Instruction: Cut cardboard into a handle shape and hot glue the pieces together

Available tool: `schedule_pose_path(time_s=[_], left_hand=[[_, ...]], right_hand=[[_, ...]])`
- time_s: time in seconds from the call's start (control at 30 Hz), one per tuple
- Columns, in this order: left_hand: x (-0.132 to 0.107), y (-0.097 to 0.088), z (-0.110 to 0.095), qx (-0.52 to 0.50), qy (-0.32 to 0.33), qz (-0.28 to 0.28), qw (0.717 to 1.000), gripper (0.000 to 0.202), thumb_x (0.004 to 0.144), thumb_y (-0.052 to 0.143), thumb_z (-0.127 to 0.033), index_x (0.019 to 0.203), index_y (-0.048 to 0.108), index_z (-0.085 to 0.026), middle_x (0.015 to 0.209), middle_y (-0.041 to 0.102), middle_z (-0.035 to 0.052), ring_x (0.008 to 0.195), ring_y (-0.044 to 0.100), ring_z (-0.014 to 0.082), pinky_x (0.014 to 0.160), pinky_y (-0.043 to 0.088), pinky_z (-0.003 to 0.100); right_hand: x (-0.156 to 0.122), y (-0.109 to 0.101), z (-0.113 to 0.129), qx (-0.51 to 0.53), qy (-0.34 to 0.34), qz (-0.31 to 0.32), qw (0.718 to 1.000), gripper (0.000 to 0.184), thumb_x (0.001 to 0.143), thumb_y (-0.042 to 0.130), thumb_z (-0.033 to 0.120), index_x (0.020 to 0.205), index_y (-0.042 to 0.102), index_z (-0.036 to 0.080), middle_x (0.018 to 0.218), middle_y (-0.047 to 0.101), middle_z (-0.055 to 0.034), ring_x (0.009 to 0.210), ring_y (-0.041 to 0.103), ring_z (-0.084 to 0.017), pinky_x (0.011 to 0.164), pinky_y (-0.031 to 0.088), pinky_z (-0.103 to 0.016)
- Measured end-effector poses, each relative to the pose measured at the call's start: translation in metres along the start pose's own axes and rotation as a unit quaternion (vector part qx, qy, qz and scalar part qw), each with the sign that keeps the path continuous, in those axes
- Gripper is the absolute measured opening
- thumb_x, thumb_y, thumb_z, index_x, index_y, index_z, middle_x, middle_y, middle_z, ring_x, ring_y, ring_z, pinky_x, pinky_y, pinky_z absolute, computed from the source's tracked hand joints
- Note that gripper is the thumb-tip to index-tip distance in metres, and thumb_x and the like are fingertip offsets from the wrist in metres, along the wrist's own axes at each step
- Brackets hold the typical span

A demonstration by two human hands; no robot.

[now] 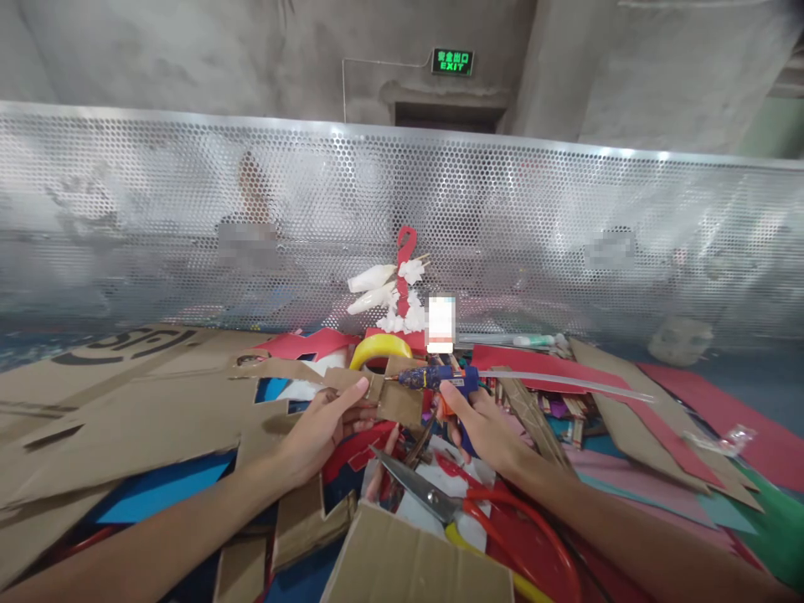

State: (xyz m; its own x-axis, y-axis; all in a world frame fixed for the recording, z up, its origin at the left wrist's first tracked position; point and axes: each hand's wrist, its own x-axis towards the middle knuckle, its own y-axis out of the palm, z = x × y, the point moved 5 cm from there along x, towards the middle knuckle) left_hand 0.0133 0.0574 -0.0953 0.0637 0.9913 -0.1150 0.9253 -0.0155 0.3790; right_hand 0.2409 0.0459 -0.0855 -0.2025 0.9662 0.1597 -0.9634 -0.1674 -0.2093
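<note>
My right hand [481, 419] is closed around the handle of a blue hot glue gun [449, 378], whose nozzle points left. A long clear glue stick [565, 383] sticks out of its back end. My left hand [336, 419] pinches a small folded piece of brown cardboard [400, 404] between thumb and fingers. The nozzle is over the upper part of this piece; whether it touches, I cannot tell. Below both hands lie scissors [433, 494] with red handles, blades partly open and pointing up and left.
Large brown cardboard sheets [126, 402] cover the left side. A yellow tape roll [380, 347] stands behind my hands, near a red ribbon [405, 285] with white pieces. Red paper [540, 368] and a cardboard sheet [634, 410] lie right. A perforated metal panel [314, 218] borders the back.
</note>
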Motion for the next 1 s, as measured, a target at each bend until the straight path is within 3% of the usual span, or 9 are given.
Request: schedule_pose_path(time_s=[0.53,0.83,1.0], left_hand=[[0.002,-0.005,-0.001,0.007,0.029,-0.005,1.000,0.036,0.074,0.088,-0.038,0.089,0.065,-0.015,0.078,0.076,0.0082,0.071,0.073,0.0190,0.063,0.061,0.027],[0.003,-0.006,-0.001,0.025,0.063,-0.022,0.997,0.040,0.072,0.089,-0.040,0.093,0.066,-0.015,0.082,0.076,0.0074,0.072,0.072,0.0187,0.065,0.060,0.028],[-0.001,-0.006,-0.004,0.037,0.075,-0.040,0.996,0.042,0.068,0.090,-0.043,0.087,0.064,-0.017,0.078,0.075,0.0032,0.071,0.071,0.0177,0.066,0.058,0.028]], right_hand=[[-0.005,0.000,-0.003,-0.087,0.036,0.018,0.995,0.059,0.092,0.043,0.075,0.072,0.053,0.021,0.046,0.046,0.0061,0.033,0.043,-0.009,0.034,0.038,-0.020],[-0.003,-0.008,0.021,-0.167,-0.051,0.023,0.984,0.050,0.096,0.044,0.065,0.085,0.065,0.021,0.055,0.051,0.0027,0.045,0.048,-0.013,0.044,0.039,-0.024],[-0.004,-0.018,0.046,-0.268,-0.130,-0.034,0.954,0.044,0.097,0.045,0.056,0.079,0.066,0.022,0.064,0.060,-0.0007,0.061,0.057,-0.018,0.061,0.046,-0.028]])
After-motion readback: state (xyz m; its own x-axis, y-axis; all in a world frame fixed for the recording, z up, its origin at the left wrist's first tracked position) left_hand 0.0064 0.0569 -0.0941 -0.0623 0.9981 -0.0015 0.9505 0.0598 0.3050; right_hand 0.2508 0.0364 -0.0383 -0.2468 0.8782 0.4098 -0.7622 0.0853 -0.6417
